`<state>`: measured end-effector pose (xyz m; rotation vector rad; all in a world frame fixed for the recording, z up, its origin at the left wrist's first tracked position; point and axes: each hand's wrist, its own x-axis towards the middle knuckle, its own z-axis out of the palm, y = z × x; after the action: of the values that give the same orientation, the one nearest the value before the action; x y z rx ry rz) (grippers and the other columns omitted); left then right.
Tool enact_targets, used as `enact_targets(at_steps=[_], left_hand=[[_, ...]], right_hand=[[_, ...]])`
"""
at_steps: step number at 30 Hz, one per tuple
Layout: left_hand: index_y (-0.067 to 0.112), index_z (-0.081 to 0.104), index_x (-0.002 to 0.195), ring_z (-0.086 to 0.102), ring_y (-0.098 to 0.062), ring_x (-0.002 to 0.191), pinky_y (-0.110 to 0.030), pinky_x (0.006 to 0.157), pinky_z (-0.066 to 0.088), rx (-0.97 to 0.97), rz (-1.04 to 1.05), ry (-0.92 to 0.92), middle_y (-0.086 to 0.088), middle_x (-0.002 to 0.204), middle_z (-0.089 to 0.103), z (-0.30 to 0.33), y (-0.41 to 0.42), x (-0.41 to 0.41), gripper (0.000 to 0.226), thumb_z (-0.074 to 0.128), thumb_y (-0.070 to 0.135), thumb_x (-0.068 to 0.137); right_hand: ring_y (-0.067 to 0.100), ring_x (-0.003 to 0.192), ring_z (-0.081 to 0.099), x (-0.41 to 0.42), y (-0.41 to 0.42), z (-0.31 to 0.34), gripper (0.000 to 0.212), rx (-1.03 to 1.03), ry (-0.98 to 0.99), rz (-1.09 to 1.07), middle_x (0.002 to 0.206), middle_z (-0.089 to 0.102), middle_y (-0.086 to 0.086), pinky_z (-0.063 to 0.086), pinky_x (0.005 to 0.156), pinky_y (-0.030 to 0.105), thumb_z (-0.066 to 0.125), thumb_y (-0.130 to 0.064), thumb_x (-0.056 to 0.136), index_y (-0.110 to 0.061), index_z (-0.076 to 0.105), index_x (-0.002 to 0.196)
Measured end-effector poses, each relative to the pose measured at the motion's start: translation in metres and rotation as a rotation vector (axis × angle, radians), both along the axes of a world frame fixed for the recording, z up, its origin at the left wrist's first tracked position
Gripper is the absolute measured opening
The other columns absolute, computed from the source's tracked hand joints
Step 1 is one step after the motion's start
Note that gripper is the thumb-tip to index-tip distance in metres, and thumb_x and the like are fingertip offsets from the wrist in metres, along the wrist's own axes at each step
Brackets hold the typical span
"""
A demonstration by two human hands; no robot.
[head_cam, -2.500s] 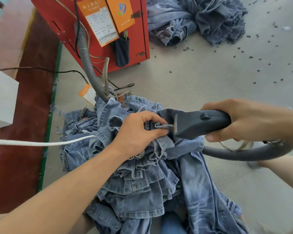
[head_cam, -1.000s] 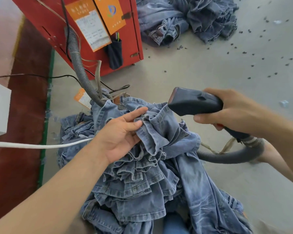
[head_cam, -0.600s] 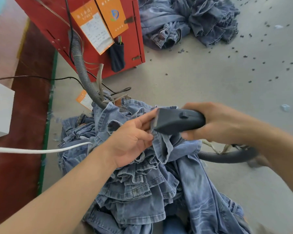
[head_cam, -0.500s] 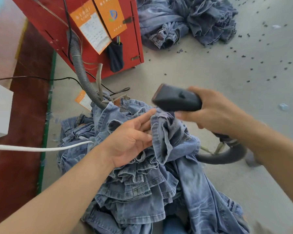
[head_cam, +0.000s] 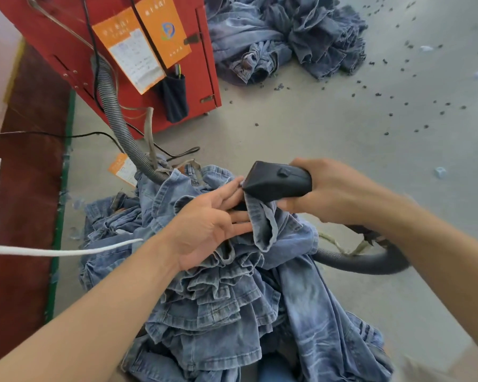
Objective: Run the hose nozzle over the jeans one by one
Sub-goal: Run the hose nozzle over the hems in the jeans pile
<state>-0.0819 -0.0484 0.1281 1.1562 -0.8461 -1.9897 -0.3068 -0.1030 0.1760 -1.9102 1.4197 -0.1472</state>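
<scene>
Since 0.5 s ago the nozzle (head_cam: 278, 184) has dropped from above the pile back onto the denim, and my view's barely shifted. Right hand (head_cam: 334, 193) is wrapped round the nozzle's rear, fingers curled under it, mouth pointing to 9 o'clock and touching the raised fold of the top pair. Left hand (head_cam: 207, 224) lies w/ fingers straight, tips against that fold's hem just under the nozzle mouth, not curled round anything I can see. Jeans (head_cam: 232, 285) sit stacked in a heap at centre-bottom, waistbands fanned in layers, legs trailing off toward 5 o'clock and out of frame. Grey ribbed hose (head_cam: 356, 261) leaves the nozzle behind my right wrist, curves along the floor at 3 o'clock, touching the heap's right edge. A second stretch of hose (head_cam: 113, 114) runs from the red cabinet (head_cam: 66, 48) at 11 o'clock down into the heap's far edge. White cord (head_cam: 53, 252) comes in from 9 o'clock and ends at my left forearm. Second denim heap (head_cam: 284, 34) at 12–1 o'clock, well apart. Bare grey floor (head_cam: 342, 128) between the heaps and out to 2–3 o'clock, dotted w/ small dark bits. Red floor strip w/ green edging (head_cam: 58, 216) bounds the left side.
</scene>
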Motion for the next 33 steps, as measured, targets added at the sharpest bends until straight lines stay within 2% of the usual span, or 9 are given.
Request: enact_targets(at_steps=[7, 12, 15, 18, 21, 24, 26, 29, 33], left_hand=[[0.017, 0.034, 0.159, 0.069, -0.022, 0.106, -0.038, 0.095, 0.058, 0.057, -0.012, 0.115, -0.001, 0.151, 0.056, -0.006, 0.001, -0.001, 0.094, 0.037, -0.013, 0.070], [0.015, 0.039, 0.154, 0.057, -0.025, 0.100, -0.045, 0.103, 0.052, 0.095, 0.012, 0.219, -0.002, 0.151, 0.056, -0.014, 0.001, 0.005, 0.085, 0.041, -0.001, 0.071], [0.014, 0.038, 0.154, 0.061, -0.022, 0.093, -0.040, 0.096, 0.054, 0.101, 0.049, 0.253, 0.000, 0.151, 0.056, -0.018, -0.001, 0.009, 0.084, 0.043, 0.003, 0.071], [0.012, 0.047, 0.151, 0.055, -0.020, 0.090, -0.035, 0.091, 0.052, 0.122, 0.088, 0.250, -0.004, 0.145, 0.060, -0.022, -0.003, 0.010, 0.078, 0.041, 0.007, 0.073], [0.010, 0.057, 0.144, 0.046, -0.025, 0.096, -0.039, 0.096, 0.041, 0.168, 0.121, 0.251, -0.009, 0.144, 0.060, -0.025, -0.006, 0.013, 0.066, 0.035, 0.012, 0.083], [0.010, 0.057, 0.144, 0.055, -0.023, 0.096, -0.040, 0.097, 0.046, 0.182, 0.172, 0.221, -0.008, 0.140, 0.063, -0.028, -0.007, 0.016, 0.061, 0.038, 0.017, 0.087], [0.010, 0.057, 0.143, 0.058, -0.024, 0.103, -0.044, 0.107, 0.045, 0.185, 0.222, 0.194, -0.007, 0.134, 0.065, -0.029, -0.009, 0.015, 0.058, 0.043, 0.019, 0.087], [0.009, 0.056, 0.144, 0.052, -0.030, 0.125, -0.052, 0.122, 0.032, 0.200, 0.221, 0.164, -0.010, 0.143, 0.062, -0.025, -0.011, 0.005, 0.056, 0.043, 0.023, 0.091], [0.003, 0.057, 0.141, 0.052, -0.041, 0.135, -0.055, 0.119, 0.035, 0.238, 0.272, 0.150, -0.021, 0.143, 0.059, -0.020, -0.009, -0.006, 0.055, 0.035, 0.030, 0.098]], right_hand=[[0.006, 0.042, 0.053, -0.008, 0.003, 0.003, 0.017, 0.214, -0.083, -0.014, 0.055, 0.061, -0.009, 0.047, 0.045, 0.021, 0.081, -0.022, 0.081, -0.027, 0.067, 0.089], [0.015, 0.047, 0.054, -0.009, -0.014, -0.005, 0.020, 0.168, -0.315, -0.292, 0.063, 0.061, 0.002, 0.049, 0.050, 0.032, 0.081, -0.021, 0.087, -0.029, 0.068, 0.100], [0.014, 0.046, 0.054, -0.022, -0.008, 0.000, 0.020, 0.314, -0.268, -0.097, 0.058, 0.062, -0.002, 0.048, 0.047, 0.026, 0.083, -0.021, 0.082, -0.031, 0.071, 0.093], [0.009, 0.046, 0.057, -0.006, 0.005, -0.008, 0.019, 0.283, -0.147, 0.030, 0.058, 0.065, -0.004, 0.048, 0.046, 0.021, 0.082, -0.024, 0.080, -0.033, 0.069, 0.091], [0.013, 0.049, 0.057, 0.003, -0.006, -0.024, 0.020, 0.130, -0.237, -0.193, 0.067, 0.063, 0.000, 0.051, 0.049, 0.027, 0.080, -0.025, 0.086, -0.027, 0.067, 0.102], [0.016, 0.046, 0.052, -0.019, -0.020, -0.024, 0.022, 0.225, -0.356, -0.335, 0.063, 0.060, 0.002, 0.049, 0.048, 0.030, 0.080, -0.022, 0.088, -0.023, 0.066, 0.106], [0.017, 0.047, 0.051, -0.037, -0.018, -0.022, 0.020, 0.307, -0.350, -0.241, 0.060, 0.060, 0.001, 0.048, 0.047, 0.030, 0.081, -0.021, 0.085, -0.024, 0.068, 0.100], [0.017, 0.051, 0.053, -0.038, -0.006, -0.020, 0.019, 0.394, -0.302, -0.064, 0.064, 0.062, 0.002, 0.049, 0.048, 0.030, 0.082, -0.025, 0.076, -0.033, 0.070, 0.089], [0.019, 0.057, 0.059, -0.005, 0.001, -0.031, 0.025, 0.313, -0.279, -0.034, 0.072, 0.066, 0.006, 0.053, 0.054, 0.034, 0.079, -0.022, 0.081, -0.027, 0.069, 0.103]])
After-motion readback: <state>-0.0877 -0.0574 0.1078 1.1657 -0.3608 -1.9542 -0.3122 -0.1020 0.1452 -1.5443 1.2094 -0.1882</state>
